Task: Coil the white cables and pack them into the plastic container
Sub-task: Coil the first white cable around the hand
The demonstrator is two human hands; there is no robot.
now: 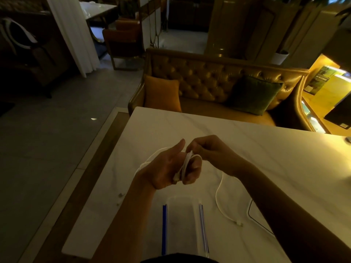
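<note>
White cable (187, 162) is looped round the curled fingers of the left hand (167, 168), thumb out, above the marble table (266, 149); the right hand (209, 149) pinches the strand at the coil's top. Its loose tail trails left on the tabletop. Closer in sits the clear plastic container (171, 199), with a second white cable (220, 186) lying just right of it

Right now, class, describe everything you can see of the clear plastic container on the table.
The clear rectangular plastic container has rounded corners and a blue strip along each long side. It lies on the white marble table, near the person's edge. It looks empty; only the table seems to touch it. Its near end is hidden.
</note>
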